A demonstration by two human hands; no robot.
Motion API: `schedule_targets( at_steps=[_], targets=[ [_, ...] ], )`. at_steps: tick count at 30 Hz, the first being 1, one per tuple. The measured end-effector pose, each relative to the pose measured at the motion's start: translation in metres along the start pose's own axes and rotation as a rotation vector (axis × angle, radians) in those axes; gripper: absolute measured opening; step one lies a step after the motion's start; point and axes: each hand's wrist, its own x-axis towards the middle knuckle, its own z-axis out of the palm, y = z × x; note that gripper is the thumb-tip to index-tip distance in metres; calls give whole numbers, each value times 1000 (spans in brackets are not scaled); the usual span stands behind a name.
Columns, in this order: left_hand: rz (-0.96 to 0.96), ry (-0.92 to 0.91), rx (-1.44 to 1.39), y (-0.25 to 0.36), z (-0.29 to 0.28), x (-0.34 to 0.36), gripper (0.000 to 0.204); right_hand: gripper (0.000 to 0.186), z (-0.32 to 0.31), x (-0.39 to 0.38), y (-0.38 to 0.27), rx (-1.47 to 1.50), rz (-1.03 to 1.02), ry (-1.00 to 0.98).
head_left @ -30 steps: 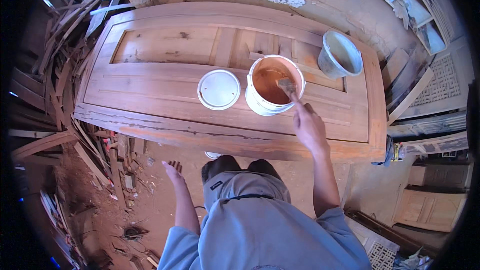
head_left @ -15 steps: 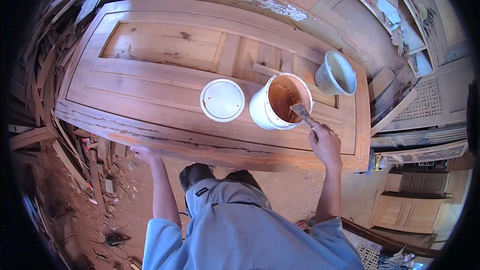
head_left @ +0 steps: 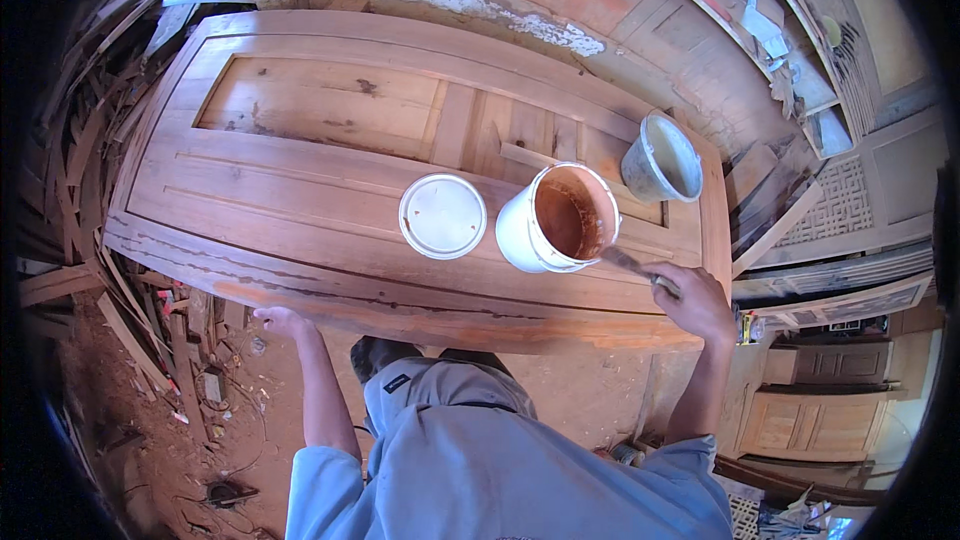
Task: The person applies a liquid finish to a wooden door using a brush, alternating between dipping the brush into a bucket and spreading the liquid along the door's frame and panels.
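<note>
- Right hand (head_left: pixel 693 300): fingers wrap brush (head_left: pixel 626 261), beside white bucket (head_left: pixel 524 230) at 4 o'clock.
- Left hand (head_left: pixel 286 322): finger spread unclear; near wooden door's (head_left: pixel 300 177) edge.
- Lid (head_left: pixel 443 216): bucket's 9 o'clock; open door beyond.

Wooden door (head_left: pixel 330 188): lay bright, with sheen toward its left end
White bucket (head_left: pixel 517 232): shadow darkened its inside
Scrap wood (head_left: pixel 88 165): sank into dimness
Frame edges: went black, straight lines bowed
</note>
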Motion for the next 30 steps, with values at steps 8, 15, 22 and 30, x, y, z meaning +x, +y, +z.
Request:
schedule_targets(
  at_steps=[8,15,22,30],
  targets=[
    [7,7,138,4,9,-11,85,29,29,62,15,-180,6,42],
    [63,66,143,1,14,-7,88,32,96,152,-27,-125,89,-2],
    [88,23,265,15,4,-24,96,32,119,174,-40,-201,97,-162],
    [141,76,173,2,15,-21,96,32,90,163,-17,-327,-177,-502]
  ],
)
